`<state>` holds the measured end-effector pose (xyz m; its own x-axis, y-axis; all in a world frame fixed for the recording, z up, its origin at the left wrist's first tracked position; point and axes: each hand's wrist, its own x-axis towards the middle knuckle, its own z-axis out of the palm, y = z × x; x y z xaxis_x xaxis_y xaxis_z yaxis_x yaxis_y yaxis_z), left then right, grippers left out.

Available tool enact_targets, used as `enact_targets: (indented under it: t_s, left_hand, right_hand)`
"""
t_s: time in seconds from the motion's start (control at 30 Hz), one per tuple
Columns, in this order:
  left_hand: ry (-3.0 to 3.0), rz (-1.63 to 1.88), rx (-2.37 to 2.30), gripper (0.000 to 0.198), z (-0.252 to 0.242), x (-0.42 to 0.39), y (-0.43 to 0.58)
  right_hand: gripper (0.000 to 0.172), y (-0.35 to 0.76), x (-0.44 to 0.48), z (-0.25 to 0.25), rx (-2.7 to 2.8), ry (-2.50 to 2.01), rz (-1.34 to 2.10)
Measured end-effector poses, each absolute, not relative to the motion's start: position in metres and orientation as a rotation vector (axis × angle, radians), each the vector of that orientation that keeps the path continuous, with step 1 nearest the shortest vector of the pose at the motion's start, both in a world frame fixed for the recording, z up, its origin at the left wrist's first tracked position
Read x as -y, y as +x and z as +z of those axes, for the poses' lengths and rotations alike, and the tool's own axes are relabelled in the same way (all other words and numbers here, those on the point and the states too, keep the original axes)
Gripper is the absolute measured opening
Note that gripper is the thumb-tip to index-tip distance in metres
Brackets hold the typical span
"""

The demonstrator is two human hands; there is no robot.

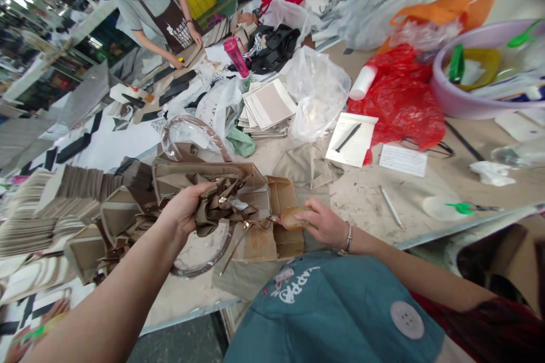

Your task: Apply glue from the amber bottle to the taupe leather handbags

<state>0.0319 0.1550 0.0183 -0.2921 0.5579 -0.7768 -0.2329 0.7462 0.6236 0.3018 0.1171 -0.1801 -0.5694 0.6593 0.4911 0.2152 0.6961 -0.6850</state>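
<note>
My left hand (pixel 187 207) is closed around the bunched brown fabric lining (pixel 217 204) of a handbag (pixel 255 176). The bag lies on the worktable with a round brown handle (pixel 208 125) on its far side and another curving on the near side. Metal fittings show on the gathered fabric. My right hand (pixel 326 224) grips a small yellowish squeeze bottle (pixel 292 217), its tip pointing left toward the bag. Under the bottle is an open brown cardboard box (pixel 283 193). Part of my left fingers is hidden in the folds.
Stacked beige panels (pixel 25 212) and more bag pieces stand at left. Beyond lie card pieces (pixel 270 105), a notepad with pen (pixel 351 139), a red plastic bag (pixel 400 96) and a purple basin (pixel 443 91). A co-worker (pixel 162 17) stands across; another person's hand (pixel 38 323) shows lower left.
</note>
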Motion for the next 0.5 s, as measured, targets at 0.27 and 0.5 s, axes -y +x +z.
enact_targets:
  t_s: [0.27, 0.5]
  left_hand:
    - [0.287, 0.757, -1.710, 0.021, 0.021, -0.157, 0.034]
    - [0.284, 0.775, -1.709, 0.021, 0.017, -0.162, 0.032]
  right_hand:
    - [0.021, 0.296, -0.141, -0.188, 1.985, -0.798, 0.667]
    - [0.016, 0.299, -0.142, -0.195, 1.905, -0.910, 0.793]
